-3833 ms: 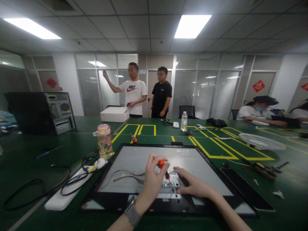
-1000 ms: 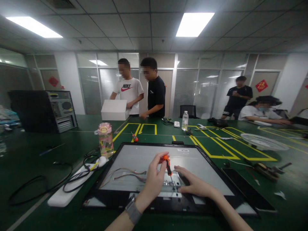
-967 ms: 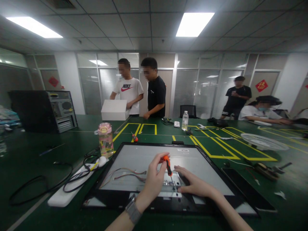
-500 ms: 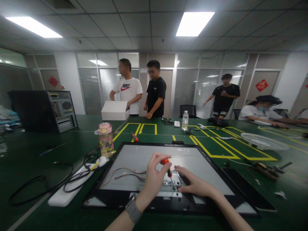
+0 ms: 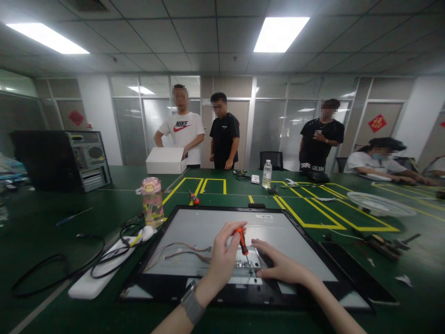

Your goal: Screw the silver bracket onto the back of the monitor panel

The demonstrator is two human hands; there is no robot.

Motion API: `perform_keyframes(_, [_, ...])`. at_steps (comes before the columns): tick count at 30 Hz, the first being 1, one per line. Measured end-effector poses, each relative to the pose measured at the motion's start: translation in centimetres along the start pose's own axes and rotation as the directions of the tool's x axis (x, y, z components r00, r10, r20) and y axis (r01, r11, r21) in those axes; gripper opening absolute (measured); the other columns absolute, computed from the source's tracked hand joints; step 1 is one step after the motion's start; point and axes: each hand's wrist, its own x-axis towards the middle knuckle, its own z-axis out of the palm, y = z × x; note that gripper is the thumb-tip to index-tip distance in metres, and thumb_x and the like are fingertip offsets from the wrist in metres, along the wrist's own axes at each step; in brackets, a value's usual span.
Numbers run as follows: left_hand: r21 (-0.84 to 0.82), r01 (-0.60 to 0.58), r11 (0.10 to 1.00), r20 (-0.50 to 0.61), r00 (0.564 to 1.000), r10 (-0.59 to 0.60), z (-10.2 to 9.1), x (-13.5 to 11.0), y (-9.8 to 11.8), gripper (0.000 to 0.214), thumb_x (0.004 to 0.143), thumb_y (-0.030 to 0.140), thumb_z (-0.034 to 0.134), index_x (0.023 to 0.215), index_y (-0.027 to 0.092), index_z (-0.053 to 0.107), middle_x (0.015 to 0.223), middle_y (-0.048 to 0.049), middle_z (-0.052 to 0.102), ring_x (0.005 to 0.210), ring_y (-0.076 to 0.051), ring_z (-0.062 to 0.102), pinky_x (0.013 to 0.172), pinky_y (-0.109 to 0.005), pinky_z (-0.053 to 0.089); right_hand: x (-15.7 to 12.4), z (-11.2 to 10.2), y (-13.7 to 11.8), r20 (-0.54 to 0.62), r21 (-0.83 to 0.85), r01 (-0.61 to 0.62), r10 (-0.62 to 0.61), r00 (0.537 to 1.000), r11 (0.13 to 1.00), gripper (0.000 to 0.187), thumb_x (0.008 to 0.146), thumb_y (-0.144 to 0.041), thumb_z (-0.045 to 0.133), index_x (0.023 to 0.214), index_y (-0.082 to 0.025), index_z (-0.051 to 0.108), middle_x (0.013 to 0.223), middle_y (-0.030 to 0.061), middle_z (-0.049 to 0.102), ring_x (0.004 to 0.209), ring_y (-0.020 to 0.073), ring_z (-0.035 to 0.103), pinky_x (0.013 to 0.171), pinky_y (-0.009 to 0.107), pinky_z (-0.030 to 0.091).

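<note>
My left hand (image 5: 224, 250), with a watch on the wrist, grips the handle of an orange and black screwdriver (image 5: 243, 241). Its shaft points down at a metal bracket (image 5: 243, 279) on the back of a flat display panel (image 5: 295, 246). My right hand (image 5: 281, 264) rests at the bracket's right side, thumb and fingers spread apart, touching the panel. Thin wires (image 5: 187, 250) run across the panel left of the bracket. The panel lies face down on the green table, framed in black. Exactly where the screwdriver tip sits is too small to make out.
Left of the panel are a white power strip (image 5: 100, 273) with black cables, a pink-lidded bottle (image 5: 152, 204) and an open computer case (image 5: 59, 160). Another screwdriver (image 5: 194, 198) lies behind it. A black slab (image 5: 358, 271) lies at right. Several people stand or sit across the table.
My left fingers have shifted slightly around the screwdriver handle, whose tilt is a little different. My right hand stays put. Across the table, people have turned and shifted.
</note>
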Motion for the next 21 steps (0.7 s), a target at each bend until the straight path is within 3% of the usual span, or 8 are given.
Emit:
perform_keyframes(7, [0.035, 0.007, 0.999, -0.065, 0.998, -0.004, 0.23, -0.17, -0.62, 0.018, 0.083, 0.027, 0.06, 0.095, 0.021, 0.072, 0.088, -0.0028, 0.053, 0.078, -0.015, 0.058, 0.078, -0.03, 0.048, -0.09, -0.16, -0.59, 0.008, -0.002, -0.013, 0.013, 1.0, 1.0, 0.084, 0.072, -0.052, 0.069, 0.141, -0.016, 0.039, 0.154, 0.0136, 0.023, 0.142, 0.0305, 0.018, 0.118, 0.043, 0.016])
perform_keyframes(13, [-0.003, 0.05, 0.999, -0.025, 0.998, -0.05, -0.05, -0.16, 0.05, 0.03, 0.092, 0.027, 0.046, 0.115, 0.019, 0.063, 0.101, -0.0082, 0.063, 0.096, -0.019, 0.06, 0.087, -0.033, 0.048, -0.09, -0.12, -0.41, 0.012, -0.01, -0.027, 0.027, 1.0, 1.0, 0.083, 0.072, -0.052, 0.069, 0.142, -0.02, 0.037, 0.155, 0.0105, 0.023, 0.143, 0.029, 0.016, 0.118, 0.044, 0.015])
perform_keyframes(21, [0.043, 0.061, 0.997, -0.004, 0.998, -0.061, 0.37, 0.05, -0.78, 0.036, 0.082, 0.018, 0.058, 0.118, 0.02, 0.061, 0.097, -0.0051, 0.067, 0.088, -0.017, 0.064, 0.08, -0.031, 0.054, -0.05, -0.09, -0.14, 0.006, -0.011, 0.003, -0.003, 1.0, 1.0, 0.084, 0.072, -0.053, 0.069, 0.142, -0.02, 0.037, 0.154, 0.011, 0.025, 0.142, 0.0292, 0.019, 0.118, 0.044, 0.017])
